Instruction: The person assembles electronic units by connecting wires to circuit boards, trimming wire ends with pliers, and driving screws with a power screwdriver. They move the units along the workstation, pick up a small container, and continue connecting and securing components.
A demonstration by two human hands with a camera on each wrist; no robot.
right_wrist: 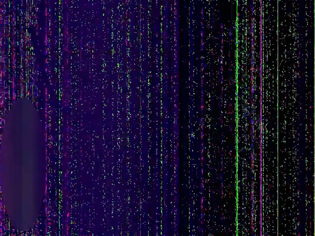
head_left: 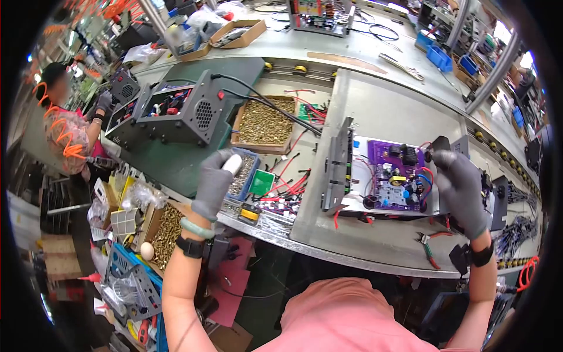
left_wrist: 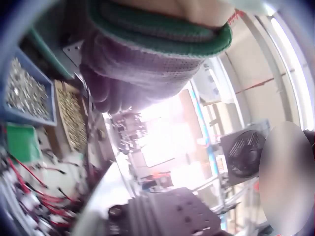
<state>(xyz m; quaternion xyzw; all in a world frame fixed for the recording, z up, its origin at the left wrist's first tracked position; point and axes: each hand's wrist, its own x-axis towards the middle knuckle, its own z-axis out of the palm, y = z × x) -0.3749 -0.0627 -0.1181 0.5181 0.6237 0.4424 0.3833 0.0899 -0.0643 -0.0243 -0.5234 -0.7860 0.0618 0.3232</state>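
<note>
My gloved left hand (head_left: 212, 186) is raised at the bench's front edge, close to a blue tray (head_left: 249, 176) of small metal parts. Its fingers are curled in the left wrist view, and a white rounded piece (head_left: 233, 165) shows at them in the head view. My gloved right hand (head_left: 460, 185) is at the right side of an opened metal chassis. A purple circuit board (head_left: 384, 161) with coils and wires lies inside that chassis. Bent right fingertips overlap a black part (head_left: 441, 142) there; I cannot tell whether they grip it. The right wrist view is only coloured noise.
Green-and-red-handled pliers (head_left: 433, 249) lie near the front edge. A box of brass-coloured fittings (head_left: 264, 122), a green tray (head_left: 261, 183) and red wires (head_left: 287, 190) are between the chassis and a black machine (head_left: 182, 111). Another person (head_left: 70, 126) works at the far left.
</note>
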